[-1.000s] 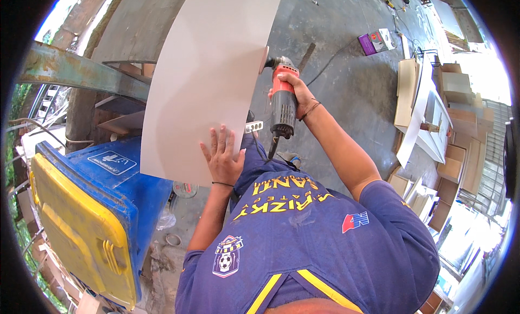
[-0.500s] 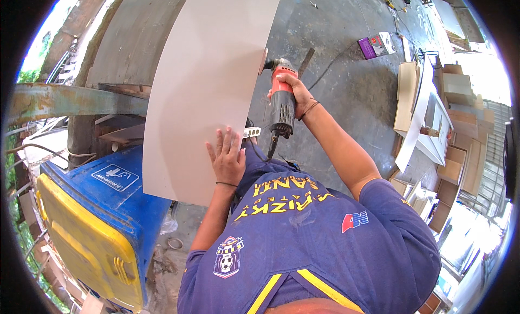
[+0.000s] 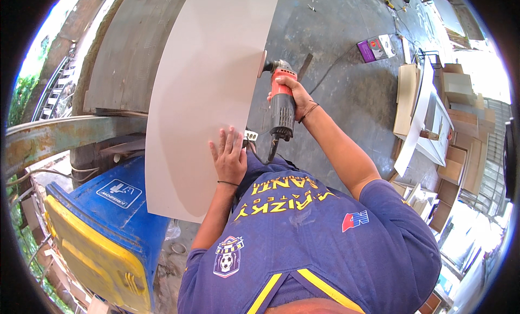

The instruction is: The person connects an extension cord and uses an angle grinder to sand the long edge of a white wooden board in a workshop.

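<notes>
A long pale board (image 3: pixel 203 92) lies lengthwise in front of me, its right edge running away from my body. My left hand (image 3: pixel 229 159) rests flat on its near part, fingers spread close to that edge. My right hand (image 3: pixel 301 99) is wrapped around a red and black angle grinder (image 3: pixel 282 112), just right of the board. The grinder's disc (image 3: pixel 262 62) stands upright against the board's right edge; whether it touches is hard to tell. From the tool's rear end, a dark cord (image 3: pixel 272 149) runs toward my lap.
A white power strip (image 3: pixel 251 135) sits beside the board near my left hand. Left stands a blue and yellow bin (image 3: pixel 115 193) below a rusty metal beam (image 3: pixel 76 138). A purple and white box (image 3: pixel 376 48) lies on the grey floor; wooden panels (image 3: pixel 428 119) are stacked at the right.
The board and bin appear slightly lower in the picture, as the view has turned a little. Both hands keep their hold, and the grinder stays at the board's right edge.
</notes>
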{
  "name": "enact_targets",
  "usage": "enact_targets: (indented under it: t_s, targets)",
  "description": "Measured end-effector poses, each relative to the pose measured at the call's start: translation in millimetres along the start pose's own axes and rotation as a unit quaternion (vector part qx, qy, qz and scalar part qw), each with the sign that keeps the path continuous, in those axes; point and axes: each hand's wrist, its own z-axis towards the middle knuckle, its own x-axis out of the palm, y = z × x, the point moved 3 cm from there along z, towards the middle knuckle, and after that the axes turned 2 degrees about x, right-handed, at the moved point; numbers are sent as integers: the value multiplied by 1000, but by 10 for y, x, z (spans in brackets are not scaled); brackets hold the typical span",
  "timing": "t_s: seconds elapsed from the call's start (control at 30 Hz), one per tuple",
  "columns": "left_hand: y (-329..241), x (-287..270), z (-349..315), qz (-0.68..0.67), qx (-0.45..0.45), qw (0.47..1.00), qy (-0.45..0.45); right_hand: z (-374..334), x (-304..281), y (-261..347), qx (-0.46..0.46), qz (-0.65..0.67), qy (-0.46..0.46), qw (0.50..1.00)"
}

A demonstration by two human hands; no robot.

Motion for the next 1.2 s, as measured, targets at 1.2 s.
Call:
enact_targets:
  t_s: [1.2]
  targets:
    - [-254, 148, 1633, -7, -10, 1000, -14, 739, 36, 1575, 4, -7, 1, 1000]
